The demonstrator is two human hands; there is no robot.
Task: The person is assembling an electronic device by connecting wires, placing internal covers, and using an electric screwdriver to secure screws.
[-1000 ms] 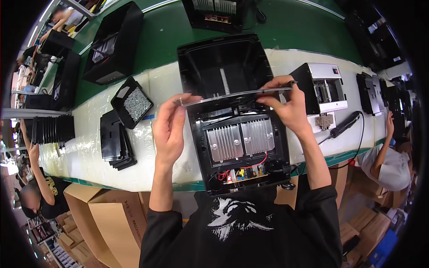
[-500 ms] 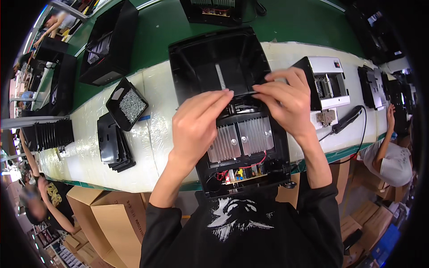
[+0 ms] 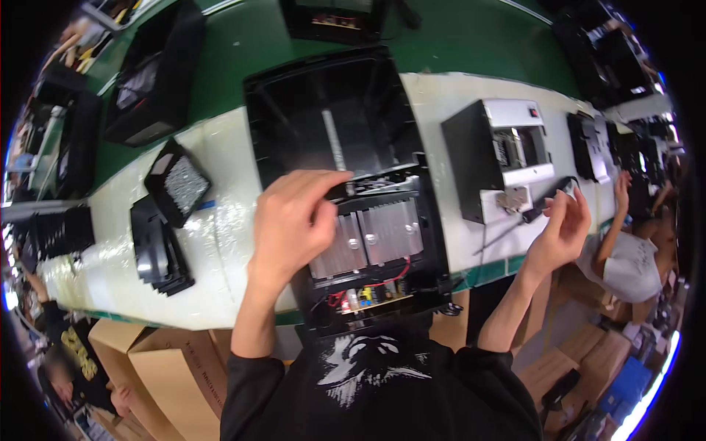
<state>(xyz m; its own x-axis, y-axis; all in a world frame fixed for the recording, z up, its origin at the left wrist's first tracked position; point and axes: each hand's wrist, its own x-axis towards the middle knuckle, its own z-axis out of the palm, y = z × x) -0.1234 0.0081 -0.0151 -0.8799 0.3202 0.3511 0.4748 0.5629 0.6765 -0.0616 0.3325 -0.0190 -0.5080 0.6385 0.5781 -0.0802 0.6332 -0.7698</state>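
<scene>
head view, white workbench (image 3: 220, 242), green conveyor belt (image 3: 456, 37)

An open housing (image 3: 346, 191) sits mid-worktop (image 3: 220, 242), heat sinks (image 3: 368, 239) in its near half. The left hand (image 3: 290, 220) rests on them. Left lie a mesh part (image 3: 180, 184) and stacked covers (image 3: 158, 250); right stands a boxy unit (image 3: 500, 158), the right hand (image 3: 562, 224) near what may be a screwdriver (image 3: 548, 198).

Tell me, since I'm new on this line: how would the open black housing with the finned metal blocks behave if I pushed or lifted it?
The black housing looks like rigid moulded plastic, so it probably stays stiff. The two finned metal blocks likely make the near end heavier. It sits flat on the white bench, so it should slide rather than tip. The exposed red wires look easy to snag.
</scene>
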